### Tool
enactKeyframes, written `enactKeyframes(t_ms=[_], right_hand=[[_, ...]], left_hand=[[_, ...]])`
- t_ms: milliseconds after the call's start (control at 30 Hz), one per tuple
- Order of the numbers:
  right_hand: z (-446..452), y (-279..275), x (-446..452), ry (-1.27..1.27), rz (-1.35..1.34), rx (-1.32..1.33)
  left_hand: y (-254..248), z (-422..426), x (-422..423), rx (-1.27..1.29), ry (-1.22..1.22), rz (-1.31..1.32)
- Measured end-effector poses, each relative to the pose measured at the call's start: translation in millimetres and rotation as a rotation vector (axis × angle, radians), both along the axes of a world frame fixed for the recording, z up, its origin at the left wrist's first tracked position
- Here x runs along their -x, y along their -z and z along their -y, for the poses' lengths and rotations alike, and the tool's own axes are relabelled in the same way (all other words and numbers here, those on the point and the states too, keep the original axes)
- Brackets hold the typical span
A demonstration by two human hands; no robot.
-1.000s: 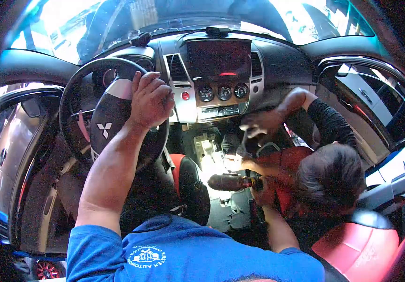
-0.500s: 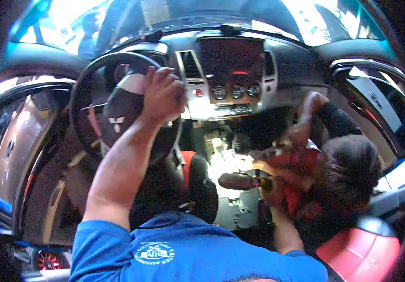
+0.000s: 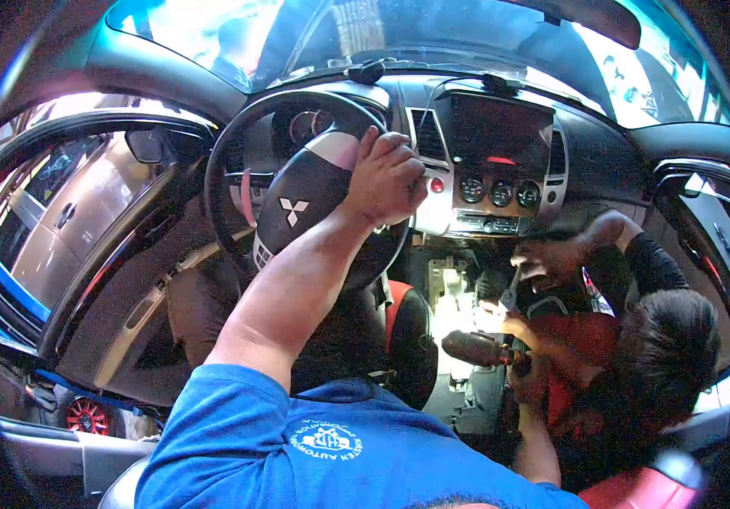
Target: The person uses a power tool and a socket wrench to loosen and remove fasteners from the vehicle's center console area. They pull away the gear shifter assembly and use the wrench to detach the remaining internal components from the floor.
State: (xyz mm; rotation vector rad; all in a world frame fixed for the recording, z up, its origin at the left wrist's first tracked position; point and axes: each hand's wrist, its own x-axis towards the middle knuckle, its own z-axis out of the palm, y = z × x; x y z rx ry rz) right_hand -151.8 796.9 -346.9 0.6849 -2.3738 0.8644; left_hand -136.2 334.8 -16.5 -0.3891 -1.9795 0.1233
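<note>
My left hand [image 3: 386, 174] rests on the right side of the steering wheel [image 3: 228, 144], its fingers wrapped round the rim. Low over the centre console, my right hand [image 3: 528, 380] grips a dark, rounded power tool [image 3: 472, 347] with yellow parts, which looks like a cordless drill. The tool lies roughly level, its thick dark end pointing left. Bright light falls on the bared console [image 3: 448, 293] beside it. Close by, a co-worker's hand [image 3: 547, 261] holds a slim dark tool [image 3: 510, 293] whose kind I cannot make out.
The co-worker's head [image 3: 674, 352] leans in from the passenger side. The dashboard carries a dark screen [image 3: 501, 131] above round dials [image 3: 501, 193]. A red-edged black seat [image 3: 407, 339] stands left of the console. The driver's door [image 3: 128, 314] is at the left.
My view has turned left, so the cabin sits further right in frame. The co-worker's upper hand has come lower, towards the console. Both my hands keep their grips.
</note>
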Motion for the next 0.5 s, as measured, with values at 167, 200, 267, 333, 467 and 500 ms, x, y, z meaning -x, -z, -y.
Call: enactKeyframes(t_ms=[167, 200, 267, 333, 467, 500], right_hand=[[-3.2, 9.9, 9.9, -0.024, 0.277, 0.06], [-3.4, 6.7, 7.9, -0.018, 0.143, 0.023], [-3.0, 2.9, 6.0, -0.007, -0.123, -0.054], [-4.0, 0.8, 8.8, -0.056, 0.165, -0.013], [-0.5, -0.5, 3.3, 0.015, -0.088, -0.07], [-1.6, -0.4, 4.0, 0.0, -0.077, -0.065]], left_hand=[[-0.4, 0.9, 1.3, 0.007, 0.003, -0.001], [0.6, 1.7, 1.8, 0.003, 0.002, 0.005], [1.2, 1.3, 1.9, -0.006, 0.0, 0.019], [0.6, -0.5, 1.4, -0.009, -0.01, 0.005], [1.1, 0.2, 2.2, -0.006, -0.021, -0.005], [1.5, 0.3, 2.6, -0.008, -0.032, 0.009]])
